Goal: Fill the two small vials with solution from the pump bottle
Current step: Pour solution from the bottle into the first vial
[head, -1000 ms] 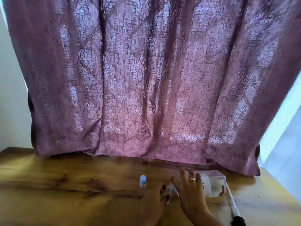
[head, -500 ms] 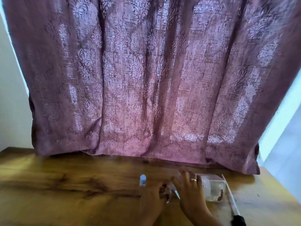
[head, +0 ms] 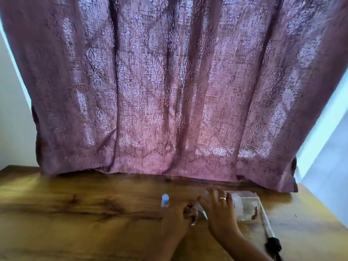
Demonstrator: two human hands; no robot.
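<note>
A small vial with a pale blue cap [head: 165,200] stands upright on the wooden table [head: 84,213], just behind my left hand [head: 176,218]. The fingers of that hand curl around a small blurred object [head: 194,213] held between both hands; it looks like a second vial. My right hand [head: 219,213], with a ring on it, lies next to it with fingers spread. Its thumb side meets the same object, and a pale blue bit [head: 204,215] shows beneath it. No pump bottle is in view.
A clear plastic box [head: 247,206] sits right behind my right hand. A long pipette [head: 266,223] with a black bulb [head: 273,243] lies at its right. A mauve patterned curtain [head: 169,91] hangs along the table's far edge.
Both hands stay together at the same spot, with only small finger shifts. The view has dipped slightly.
</note>
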